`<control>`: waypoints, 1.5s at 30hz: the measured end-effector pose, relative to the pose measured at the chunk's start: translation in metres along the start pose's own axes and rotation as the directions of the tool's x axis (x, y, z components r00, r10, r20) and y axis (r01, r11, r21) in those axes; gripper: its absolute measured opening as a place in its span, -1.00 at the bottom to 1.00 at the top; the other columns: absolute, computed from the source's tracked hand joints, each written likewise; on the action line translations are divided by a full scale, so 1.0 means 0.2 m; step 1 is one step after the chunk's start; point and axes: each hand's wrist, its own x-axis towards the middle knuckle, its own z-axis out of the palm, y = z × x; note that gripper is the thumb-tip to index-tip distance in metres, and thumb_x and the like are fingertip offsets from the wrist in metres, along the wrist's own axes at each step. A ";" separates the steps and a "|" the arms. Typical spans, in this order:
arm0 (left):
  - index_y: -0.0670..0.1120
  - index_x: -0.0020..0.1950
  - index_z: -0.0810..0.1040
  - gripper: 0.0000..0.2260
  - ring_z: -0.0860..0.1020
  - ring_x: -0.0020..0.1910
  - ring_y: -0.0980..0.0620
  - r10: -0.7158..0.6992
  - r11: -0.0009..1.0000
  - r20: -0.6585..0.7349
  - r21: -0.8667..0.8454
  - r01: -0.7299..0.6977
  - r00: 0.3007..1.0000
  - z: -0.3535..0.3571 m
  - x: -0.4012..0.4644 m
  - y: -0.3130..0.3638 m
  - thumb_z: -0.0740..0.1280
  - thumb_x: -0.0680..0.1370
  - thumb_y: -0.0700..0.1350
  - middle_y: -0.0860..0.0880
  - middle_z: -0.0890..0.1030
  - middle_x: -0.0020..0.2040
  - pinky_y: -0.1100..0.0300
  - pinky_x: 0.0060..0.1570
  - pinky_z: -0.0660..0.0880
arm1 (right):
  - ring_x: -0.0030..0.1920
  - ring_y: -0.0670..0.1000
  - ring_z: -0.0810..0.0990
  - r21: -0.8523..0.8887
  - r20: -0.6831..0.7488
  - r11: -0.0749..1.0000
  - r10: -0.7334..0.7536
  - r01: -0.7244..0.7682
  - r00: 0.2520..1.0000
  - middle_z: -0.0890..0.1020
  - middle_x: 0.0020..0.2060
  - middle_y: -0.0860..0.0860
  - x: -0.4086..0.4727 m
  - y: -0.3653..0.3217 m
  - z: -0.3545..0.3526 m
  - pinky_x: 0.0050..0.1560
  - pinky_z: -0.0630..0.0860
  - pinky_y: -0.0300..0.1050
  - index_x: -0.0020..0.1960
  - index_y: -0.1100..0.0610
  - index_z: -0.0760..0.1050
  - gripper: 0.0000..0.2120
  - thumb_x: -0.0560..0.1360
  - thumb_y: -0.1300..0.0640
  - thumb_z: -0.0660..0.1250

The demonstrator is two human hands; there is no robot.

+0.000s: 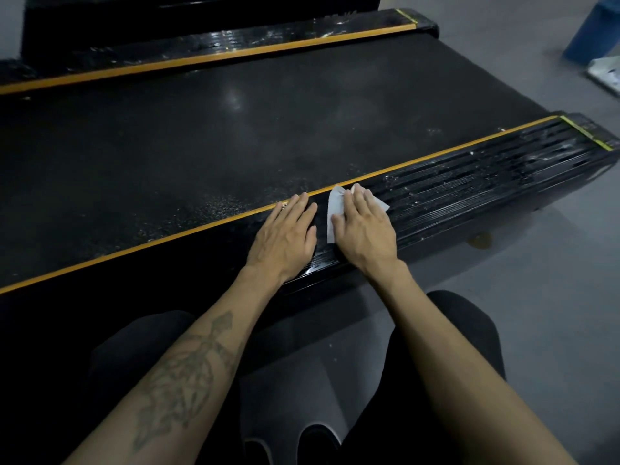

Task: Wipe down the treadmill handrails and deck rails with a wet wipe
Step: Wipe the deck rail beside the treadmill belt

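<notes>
A: So where is the wet wipe (335, 209)?
B: Flat on the near deck rail (469, 186), under the right hand (364, 229), whose straight fingers press it down.
A: And the left hand (285, 236)?
B: Just beside it, palm down on the same rail, fingers extended, holding nothing.
A: Around them?
B: The black belt (235, 129) beyond, then the far deck rail (235, 45). On the floor (553, 297) at upper right, a blue container (593, 31) and a white packet (607, 75).
</notes>
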 end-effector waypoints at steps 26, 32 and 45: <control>-0.09 0.68 0.09 -0.46 0.00 0.66 0.04 0.146 0.988 0.268 -0.095 -0.125 0.952 -0.02 0.35 -0.05 0.08 0.74 0.08 -0.04 0.05 0.69 0.11 0.60 -0.02 | 0.65 0.25 -0.17 -0.051 0.083 0.992 0.115 -0.111 0.990 -0.05 0.62 0.34 -0.08 -0.07 0.00 0.63 -0.09 0.09 0.62 0.41 -0.15 -0.38 0.70 0.01 -0.30; -0.10 0.67 0.16 -0.50 0.06 0.66 0.04 0.189 0.974 0.138 -0.151 -0.168 0.972 0.06 0.36 -0.06 0.07 0.74 0.03 -0.03 0.13 0.68 0.09 0.63 0.00 | 0.66 0.08 -0.22 0.044 0.036 0.984 0.169 -0.171 0.985 -0.12 0.66 0.20 -0.08 -0.05 0.01 0.63 -0.11 -0.02 0.66 0.27 -0.16 -0.40 0.73 -0.05 -0.27; -0.10 0.68 0.06 -0.47 -0.04 0.67 0.03 0.209 0.976 0.160 -0.091 -0.197 0.965 0.04 0.32 -0.06 0.00 0.74 0.05 -0.04 0.00 0.69 0.06 0.64 -0.07 | 0.66 0.09 -0.24 0.162 0.051 0.915 0.366 -0.369 0.929 -0.15 0.66 0.17 -0.06 -0.16 0.03 0.63 -0.10 0.02 0.66 0.25 -0.18 -0.39 0.73 -0.06 -0.19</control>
